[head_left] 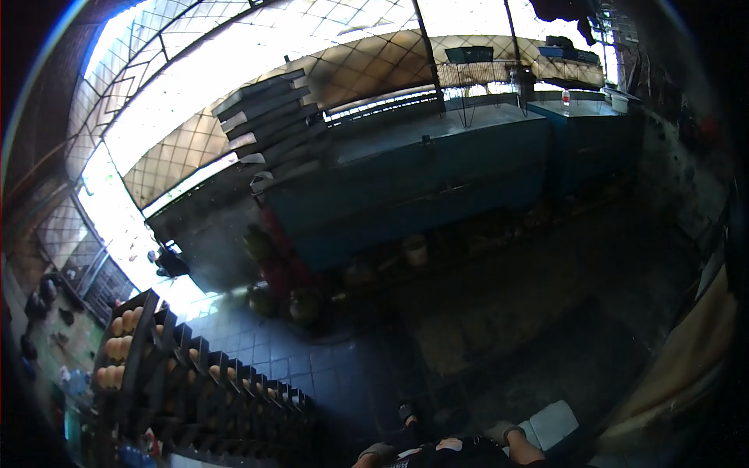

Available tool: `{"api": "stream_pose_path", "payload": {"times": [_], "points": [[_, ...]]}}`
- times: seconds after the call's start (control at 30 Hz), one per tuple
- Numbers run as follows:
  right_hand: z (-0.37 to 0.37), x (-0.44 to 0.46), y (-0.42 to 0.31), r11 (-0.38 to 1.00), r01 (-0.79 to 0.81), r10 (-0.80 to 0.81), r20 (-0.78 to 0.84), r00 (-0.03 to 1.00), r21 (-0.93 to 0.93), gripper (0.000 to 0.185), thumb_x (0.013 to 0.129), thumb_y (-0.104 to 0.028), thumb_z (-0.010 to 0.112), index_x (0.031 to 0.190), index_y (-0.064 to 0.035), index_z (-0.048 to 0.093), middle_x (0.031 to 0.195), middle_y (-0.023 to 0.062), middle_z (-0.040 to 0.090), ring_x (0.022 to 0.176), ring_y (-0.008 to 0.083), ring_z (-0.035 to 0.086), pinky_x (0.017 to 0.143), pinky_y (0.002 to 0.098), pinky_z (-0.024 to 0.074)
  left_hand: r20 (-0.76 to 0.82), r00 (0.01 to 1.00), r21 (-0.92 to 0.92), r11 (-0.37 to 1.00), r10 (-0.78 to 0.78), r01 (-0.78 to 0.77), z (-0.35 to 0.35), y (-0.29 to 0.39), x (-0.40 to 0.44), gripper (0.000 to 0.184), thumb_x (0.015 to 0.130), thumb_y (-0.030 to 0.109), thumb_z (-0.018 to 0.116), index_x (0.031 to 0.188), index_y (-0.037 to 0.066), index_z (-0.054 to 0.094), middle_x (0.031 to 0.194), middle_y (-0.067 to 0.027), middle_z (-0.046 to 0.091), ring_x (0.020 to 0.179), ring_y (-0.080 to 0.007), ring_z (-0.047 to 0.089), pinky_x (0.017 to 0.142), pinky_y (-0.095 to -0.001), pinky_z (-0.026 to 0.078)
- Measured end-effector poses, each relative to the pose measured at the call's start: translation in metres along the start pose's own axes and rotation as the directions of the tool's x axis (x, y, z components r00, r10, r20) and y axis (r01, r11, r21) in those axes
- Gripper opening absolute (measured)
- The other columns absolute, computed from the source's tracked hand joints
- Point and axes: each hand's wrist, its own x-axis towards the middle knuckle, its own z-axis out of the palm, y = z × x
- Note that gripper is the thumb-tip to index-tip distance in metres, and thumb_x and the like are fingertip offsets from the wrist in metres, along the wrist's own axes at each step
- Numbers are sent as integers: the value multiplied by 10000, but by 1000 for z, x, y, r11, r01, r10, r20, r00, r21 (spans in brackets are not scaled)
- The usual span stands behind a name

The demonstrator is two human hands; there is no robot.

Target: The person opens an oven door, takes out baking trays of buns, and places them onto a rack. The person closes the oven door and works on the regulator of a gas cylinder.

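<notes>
At the bottom edge, my left hand (378,450) rests close to my dark shirt, in what looks like a grey glove. My right hand (501,431), similarly covered, is beside a pale whitish box-like object (552,426); whether it touches it I cannot tell. The fingers of both hands are too dark and small to make out, and no held object shows. One of my feet (406,413) stands on the dark tiled floor (312,363) ahead of the hands.
A dark slotted rack (191,390) with rounded tan items, eggs or buns, stands at left. Long blue chest-like counters (421,187) run across the back, with stacked trays (269,117) at their left. Green round things (306,306) lie on the floor. A tan sheet (679,366) hangs right.
</notes>
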Motion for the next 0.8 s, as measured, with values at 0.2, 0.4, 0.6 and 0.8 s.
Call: {"api": "stream_pose_path", "payload": {"times": [0.2, 0.4, 0.6, 0.8], "points": [[-2, -12, -8, 968, -112, 111, 18, 994, 224, 511, 984, -423, 724, 1351, -74, 801, 1247, 132, 825, 1064, 259, 804, 863, 411, 662, -31, 997, -105, 992, -69, 66, 15, -3, 5, 522, 1033, 215, 654, 1554, 212, 672, 1488, -218, 712, 1414, -437, 655, 1145, -519, 537], [-13, -26, -27, 989, -70, 69, 12, 998, 128, 498, 997, -402, 696, 1337, -52, 797, 1218, 140, 825, 1008, 277, 808, 833, 417, 656, -50, 999, 55, 998, 20, -17, 14, 4, -16, 478, 1070, 353, 579, 1485, 184, 747, 1537, -222, 684, 1465, -407, 638, 1194, -495, 509], [-7, -12, -20, 988, -62, 65, -17, 998, 144, 444, 997, -352, 680, 1304, -55, 803, 1274, 164, 810, 1056, 286, 803, 850, 435, 652, -42, 998, -76, 997, -37, 34, 20, 6, -14, 449, 1067, 324, 603, 1471, 199, 754, 1527, -209, 688, 1435, -412, 655, 1178, -502, 528], [-7, -22, -17, 999, 15, -19, -119, 993, -38, 482, 1047, -361, 582, 1376, -72, 785, 1441, 196, 761, 1209, 377, 783, 974, 484, 634, -66, 988, -186, 974, -141, 127, 10, 19, -17, 399, 1046, 312, 645, 1395, 188, 793, 1465, -205, 723, 1392, -407, 679, 1156, -495, 544]]}}
